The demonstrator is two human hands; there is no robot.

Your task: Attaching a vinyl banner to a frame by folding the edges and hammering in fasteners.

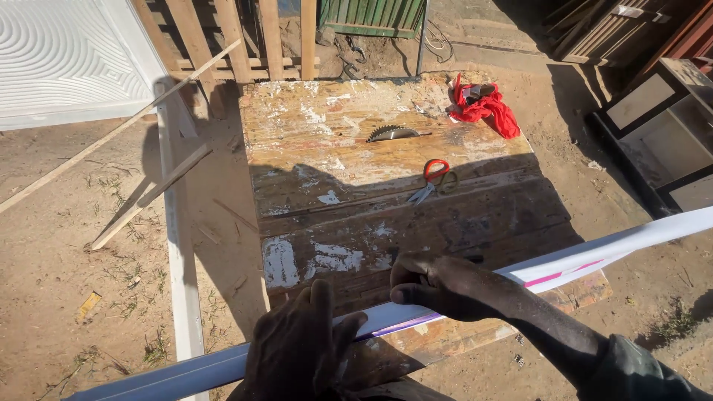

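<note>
Both hands grip one long white plastic trim strip (594,256) that runs slantwise across the near edge of the table (371,223), a worn, paint-splashed wooden top. Left hand (297,349) presses on the strip from above, fingers curled around it; right hand (434,286) wraps its fingers (405,289) over the strip farther along. A circular saw blade (391,134) rises from the table's middle, red-handled scissors (431,180) lie nearer, and a red cloth (486,108) sits at the far corner.
</note>
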